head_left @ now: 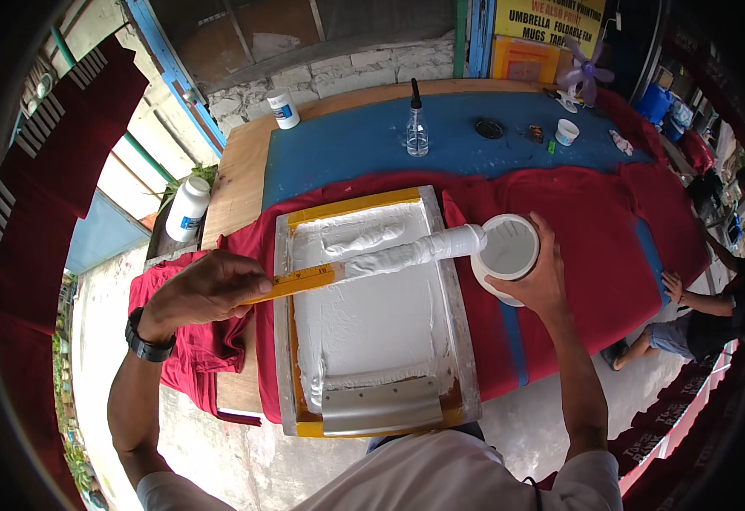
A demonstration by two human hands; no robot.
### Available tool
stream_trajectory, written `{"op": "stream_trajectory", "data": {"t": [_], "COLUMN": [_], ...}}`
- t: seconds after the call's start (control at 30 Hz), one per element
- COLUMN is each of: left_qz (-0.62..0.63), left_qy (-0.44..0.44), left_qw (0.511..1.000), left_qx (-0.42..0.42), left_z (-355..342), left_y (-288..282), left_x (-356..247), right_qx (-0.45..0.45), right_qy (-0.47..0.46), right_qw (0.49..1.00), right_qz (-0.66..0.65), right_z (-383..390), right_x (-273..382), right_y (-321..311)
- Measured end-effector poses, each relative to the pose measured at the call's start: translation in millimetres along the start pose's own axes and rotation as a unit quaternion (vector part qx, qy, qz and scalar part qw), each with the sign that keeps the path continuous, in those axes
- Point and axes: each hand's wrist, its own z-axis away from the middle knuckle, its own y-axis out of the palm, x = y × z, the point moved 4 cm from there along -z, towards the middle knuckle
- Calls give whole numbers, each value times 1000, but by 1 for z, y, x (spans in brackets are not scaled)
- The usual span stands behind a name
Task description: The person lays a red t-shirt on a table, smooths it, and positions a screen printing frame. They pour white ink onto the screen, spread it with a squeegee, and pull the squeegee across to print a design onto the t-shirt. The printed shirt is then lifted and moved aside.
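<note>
Pinched in my left hand (219, 289) is the near end of a yellow ruler (304, 279), its far half thickly coated in white ink (415, 252). The coated tip reaches the rim of a white plastic jar (509, 247), which my right hand (543, 272) grips from the right side, its mouth turned toward me. Below the ruler lies a screen printing frame (284, 341) with yellow inner edges. White ink covers most of its mesh, with a thick ridge near the far side. A metal-bladed squeegee (381, 407) rests inside the near end.
Dark red shirts (560, 204) cover the table around the frame. Farther back on the blue tabletop (338, 145) stand a clear bottle (417, 128), a small white cup (566, 132) and a white jar (284, 111). Another white jar (187, 209) stands left. A person's hand (672, 287) touches the table's right edge.
</note>
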Motion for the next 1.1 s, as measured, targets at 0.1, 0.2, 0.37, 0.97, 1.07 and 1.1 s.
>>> {"op": "stream_trajectory", "data": {"t": [0.1, 0.2, 0.37, 0.97, 1.07, 1.1], "left_qz": [15, -38, -204, -206, -182, -191], "left_qy": [-38, 1, 98, 99, 122, 117], "left_qw": [996, 981, 915, 905, 902, 899], "left_qx": [-76, -188, -334, -360, -372, -376], "left_z": [27, 28, -38, -87, -92, -91], "left_y": [-10, -3, 42, 70, 77, 78], "left_x": [54, 119, 228, 296, 295, 296], "right_qx": [3, -6, -10, -16, -13, -12], "right_qy": [20, 22, -7, -29, -23, -22], "right_qw": [1000, 999, 998, 998, 999, 999], "right_qz": [-18, -42, -54, -45, -43, -42], "right_z": [-2, -3, -4, -1, -3, -2], "right_x": [-5, -8, -6, -2, -2, -1], "right_y": [4, 7, 10, 13, 13, 13]}}
